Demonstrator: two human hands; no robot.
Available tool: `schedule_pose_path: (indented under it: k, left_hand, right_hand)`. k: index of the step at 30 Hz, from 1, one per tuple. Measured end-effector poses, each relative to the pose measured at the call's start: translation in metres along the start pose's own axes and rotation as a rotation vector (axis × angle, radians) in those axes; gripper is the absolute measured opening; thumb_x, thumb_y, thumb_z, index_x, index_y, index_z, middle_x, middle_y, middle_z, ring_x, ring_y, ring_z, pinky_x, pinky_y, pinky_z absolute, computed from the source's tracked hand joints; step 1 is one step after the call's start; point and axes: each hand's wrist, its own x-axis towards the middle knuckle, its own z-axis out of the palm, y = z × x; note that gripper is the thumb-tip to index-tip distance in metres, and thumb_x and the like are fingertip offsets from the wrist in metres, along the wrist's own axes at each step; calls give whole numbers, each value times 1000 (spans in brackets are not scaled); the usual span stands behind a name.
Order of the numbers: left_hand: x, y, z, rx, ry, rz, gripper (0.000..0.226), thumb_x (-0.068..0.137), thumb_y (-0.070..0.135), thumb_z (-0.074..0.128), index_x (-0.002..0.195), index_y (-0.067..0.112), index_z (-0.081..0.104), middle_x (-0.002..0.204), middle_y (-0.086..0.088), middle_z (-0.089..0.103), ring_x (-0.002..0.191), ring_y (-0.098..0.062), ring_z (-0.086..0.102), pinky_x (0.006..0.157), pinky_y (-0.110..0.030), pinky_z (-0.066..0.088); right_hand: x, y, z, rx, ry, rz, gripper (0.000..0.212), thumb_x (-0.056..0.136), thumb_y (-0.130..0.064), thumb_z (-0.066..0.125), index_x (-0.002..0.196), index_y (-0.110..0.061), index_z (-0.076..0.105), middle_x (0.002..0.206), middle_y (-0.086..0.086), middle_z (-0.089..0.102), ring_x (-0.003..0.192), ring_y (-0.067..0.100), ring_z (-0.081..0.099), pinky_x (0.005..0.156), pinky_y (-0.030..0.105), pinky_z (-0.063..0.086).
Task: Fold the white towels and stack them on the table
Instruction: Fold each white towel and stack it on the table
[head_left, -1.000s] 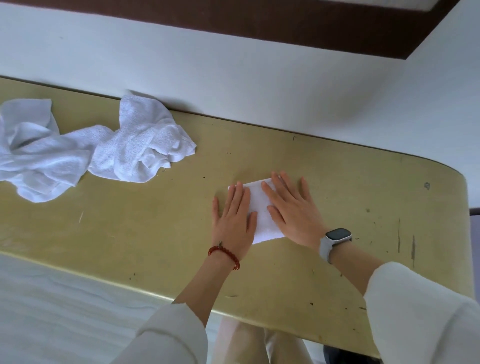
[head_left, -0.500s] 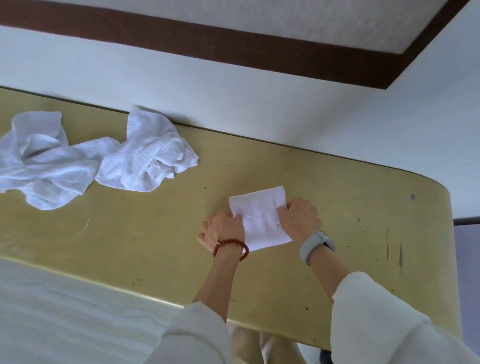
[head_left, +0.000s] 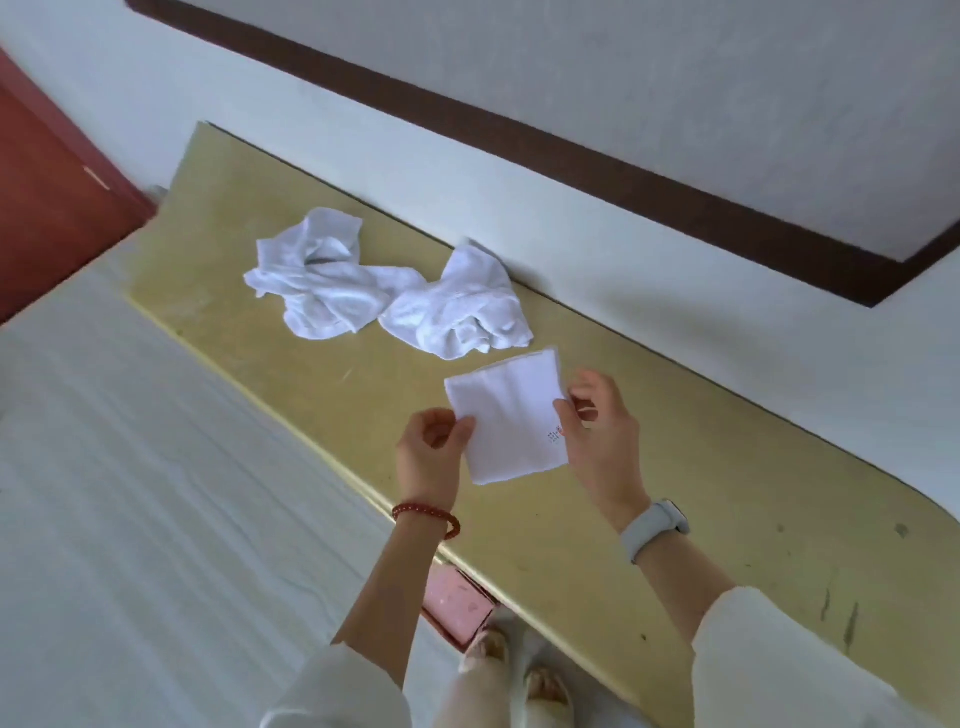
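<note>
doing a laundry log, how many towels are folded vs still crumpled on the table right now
Folded white cloth towel, held between left hand and right hand: 1
Crumpled white terry towels on the yellow table: 2
Total: 3

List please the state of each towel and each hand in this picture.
folded towel: folded into a small square, held between both hands
crumpled towels: unfolded, bunched on the table
left hand: pinches the folded towel's left edge
right hand: pinches its right edge
</note>
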Motion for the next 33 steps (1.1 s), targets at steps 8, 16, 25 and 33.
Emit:
schedule_pose_path:
  k: [8, 16, 25, 33]
  left_hand:
    - [-18, 18, -233, -164, 186, -29, 16, 75, 22, 70, 69, 8, 66, 65, -4, 51, 67, -18, 46, 73, -34, 45]
    - [-74, 2, -545, -179, 599, 132, 19, 69, 29, 65, 68, 13, 57, 66, -5, 55, 68, -20, 53, 76, -45, 52]
    - [-109, -16, -867, -17, 1088, 221, 14, 84, 20, 63, 74, 21, 55, 68, 6, 55, 63, -10, 50, 56, -17, 39]
    - [-63, -46, -1118, 168, 1292, 188, 4, 86, 17, 60, 83, 15, 58, 79, 5, 56, 69, -13, 50, 55, -7, 37]
  right_hand:
    - [-65, -154, 136, 164, -461, -229, 13, 85, 0, 56, 91, -7, 65, 73, -6, 62, 60, 1, 52, 62, 6, 41]
    - [-252, -319, 354, 255, -694, -527, 9, 87, -12, 58, 95, -12, 60, 92, 3, 62, 80, 16, 58, 73, 17, 45]
    - [-459, -491, 574, 386, -904, -697, 10, 86, -7, 57, 87, -17, 56, 77, -9, 58, 65, -3, 52, 60, 8, 40]
    - [-566, -615, 799, 402, -1025, -876, 7, 87, -11, 58, 94, -10, 59, 85, -3, 59, 73, 8, 52, 63, 2, 36]
